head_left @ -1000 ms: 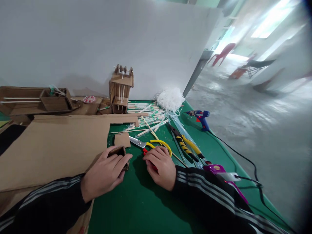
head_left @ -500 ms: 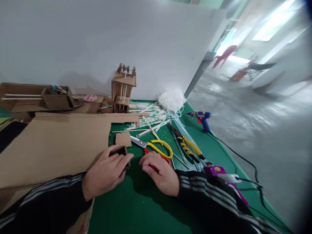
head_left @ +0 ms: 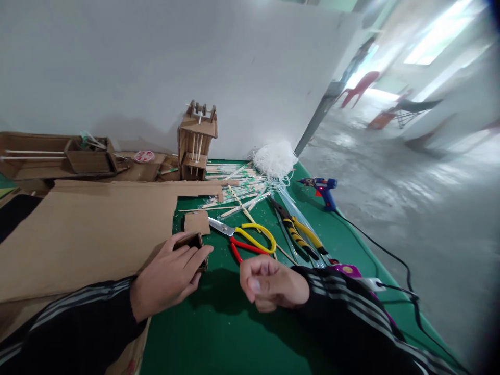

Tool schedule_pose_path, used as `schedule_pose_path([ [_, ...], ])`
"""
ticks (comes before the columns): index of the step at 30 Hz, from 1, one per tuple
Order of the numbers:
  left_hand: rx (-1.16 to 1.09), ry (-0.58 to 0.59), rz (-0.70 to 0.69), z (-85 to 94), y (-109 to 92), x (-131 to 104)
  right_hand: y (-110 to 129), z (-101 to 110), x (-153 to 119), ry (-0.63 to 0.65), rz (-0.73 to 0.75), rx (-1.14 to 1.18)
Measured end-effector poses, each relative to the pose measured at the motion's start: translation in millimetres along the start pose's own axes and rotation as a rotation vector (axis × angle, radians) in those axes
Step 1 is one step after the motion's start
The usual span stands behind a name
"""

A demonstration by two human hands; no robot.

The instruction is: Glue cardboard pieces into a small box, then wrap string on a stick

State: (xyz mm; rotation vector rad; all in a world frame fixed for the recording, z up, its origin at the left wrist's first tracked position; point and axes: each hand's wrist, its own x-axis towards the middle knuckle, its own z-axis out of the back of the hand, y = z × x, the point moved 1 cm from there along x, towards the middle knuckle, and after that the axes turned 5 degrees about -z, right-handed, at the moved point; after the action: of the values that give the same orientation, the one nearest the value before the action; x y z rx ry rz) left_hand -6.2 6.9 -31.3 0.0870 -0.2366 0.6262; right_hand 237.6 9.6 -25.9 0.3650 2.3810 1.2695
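My left hand [head_left: 169, 278] is wrapped round a small open cardboard box [head_left: 191, 240], its fingers lying across the top and far side. Much of the box is hidden under them. To its right, my right hand [head_left: 272, 284] is raised a little above the table, fingers curled and thumb pressed in; whether something small is inside cannot be made out. Just beyond that hand lie scissors [head_left: 255, 235] with one yellow and one red handle, blades pointing left. A small square of cardboard [head_left: 197, 223] rests by the blade tips, beyond the box.
A large cardboard sheet [head_left: 105, 229] covers the left side of the green table [head_left: 195, 344]. Behind stand a cardboard tower [head_left: 197, 140] and a long cardboard tray [head_left: 42, 140]. Sticks [head_left: 238, 187], white string [head_left: 275, 161], pliers [head_left: 299, 232] and a corded glue gun [head_left: 322, 188] lie rightward.
My right hand has moved right and toward me, away from the scissors, turning with its fingers curled in. The red handle now shows. My left hand and the box stay put.
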Motion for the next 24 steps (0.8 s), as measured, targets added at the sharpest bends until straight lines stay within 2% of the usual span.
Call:
schedule_pose_path([
  [3, -0.015, 0.003, 0.007, 1.6, -0.4, -0.4, 4.9, -5.0, -1.5, -0.070, -0.166, -0.611],
  [6, -0.018, -0.002, 0.007, 1.6, -0.3, -0.3, 5.5, -6.9, -0.8, -0.336, -0.224, -1.210],
  [8, -0.013, -0.007, 0.003, 1.0, -0.1, 0.2, 5.2, -6.3, 0.3, -0.517, -0.203, -1.397],
  [10, -0.007, -0.013, 0.000, 0.7, 0.0, 0.7, 4.9, -5.9, 1.9, -0.617, -0.188, -1.427],
  [14, 0.006, -0.009, -0.006, 0.7, 0.0, 0.8, 1.8, -8.8, 6.3, -0.727, -0.167, -1.419],
  [17, 0.009, -0.002, -0.003, 0.4, 0.0, -0.1, -3.9, -9.7, 8.8, -0.765, -0.185, -1.478],
  [19, 0.007, 0.001, -0.004, 0.0, 0.1, -0.6, -5.9, -8.2, 8.6, -0.721, -0.172, -1.495],
  [21, 0.009, 0.003, -0.006, -0.5, 0.2, -0.8, -4.0, -6.3, 6.3, -0.601, -0.087, -1.385],
  [24, 0.004, 0.017, 0.002, -0.8, 0.4, -0.8, 5.8, -5.1, 0.3, -0.386, 0.064, -0.916],
])
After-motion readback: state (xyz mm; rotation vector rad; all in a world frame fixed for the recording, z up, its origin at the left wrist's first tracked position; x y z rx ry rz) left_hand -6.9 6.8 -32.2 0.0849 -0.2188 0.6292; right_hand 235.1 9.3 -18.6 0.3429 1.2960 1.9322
